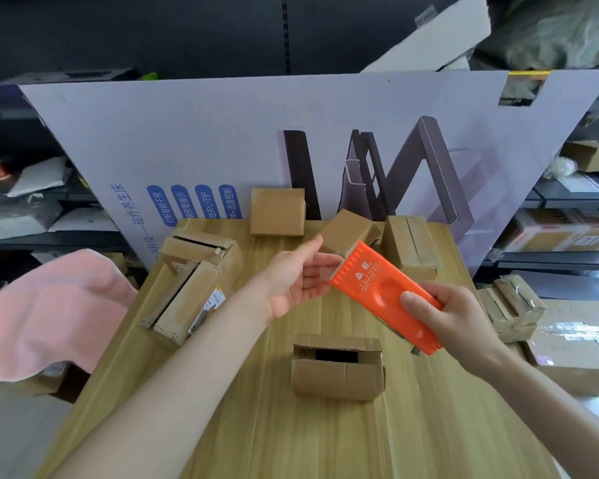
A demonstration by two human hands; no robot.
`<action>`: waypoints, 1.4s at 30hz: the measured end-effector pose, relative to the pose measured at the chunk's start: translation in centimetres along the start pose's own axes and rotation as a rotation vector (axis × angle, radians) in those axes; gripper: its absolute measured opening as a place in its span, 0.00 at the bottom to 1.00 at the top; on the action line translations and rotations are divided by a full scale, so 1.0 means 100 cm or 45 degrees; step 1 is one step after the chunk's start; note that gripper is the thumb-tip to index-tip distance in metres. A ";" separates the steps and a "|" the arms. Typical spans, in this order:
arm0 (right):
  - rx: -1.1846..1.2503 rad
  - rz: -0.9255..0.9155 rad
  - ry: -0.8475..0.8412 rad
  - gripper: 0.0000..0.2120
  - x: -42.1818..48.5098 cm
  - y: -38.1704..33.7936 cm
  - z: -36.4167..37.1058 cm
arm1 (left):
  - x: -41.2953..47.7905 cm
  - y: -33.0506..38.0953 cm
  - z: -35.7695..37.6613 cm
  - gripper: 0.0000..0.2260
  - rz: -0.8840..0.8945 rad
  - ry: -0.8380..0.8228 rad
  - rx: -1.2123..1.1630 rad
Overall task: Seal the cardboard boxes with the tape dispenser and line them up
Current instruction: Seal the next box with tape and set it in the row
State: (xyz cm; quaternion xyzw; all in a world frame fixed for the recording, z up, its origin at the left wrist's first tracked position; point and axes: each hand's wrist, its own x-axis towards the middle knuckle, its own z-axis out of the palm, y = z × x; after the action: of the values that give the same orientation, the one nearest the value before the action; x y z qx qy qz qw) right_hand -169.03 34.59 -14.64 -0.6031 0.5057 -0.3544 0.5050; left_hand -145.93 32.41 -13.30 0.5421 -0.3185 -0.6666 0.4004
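Hands (300,278) (443,323) at tape dispenser (384,292), roll hidden.

- Pale wooden desk (256,426).
- Near the front edge, at centre: small open box (338,371), flaps ajar.
- Along the left edge: long box (187,302), second long box (201,245) behind.
- Along the far edge: shut box (277,210), tilted box (346,233), corner box (412,247) at the far right.

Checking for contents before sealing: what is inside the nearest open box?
The open box shows only a dark gap between its flaps; they cover the rest, so contents cannot be told.
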 end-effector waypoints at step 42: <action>-1.292 0.499 -0.383 0.24 0.065 0.082 -0.009 | 0.041 -0.169 -0.061 0.03 -0.091 0.982 0.202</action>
State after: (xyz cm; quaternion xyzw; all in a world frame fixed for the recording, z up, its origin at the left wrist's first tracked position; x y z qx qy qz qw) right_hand -170.44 28.22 -22.90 -0.7091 0.6376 0.1234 0.2746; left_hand -143.56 36.91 -30.98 0.7927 -0.1762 -0.4009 0.4241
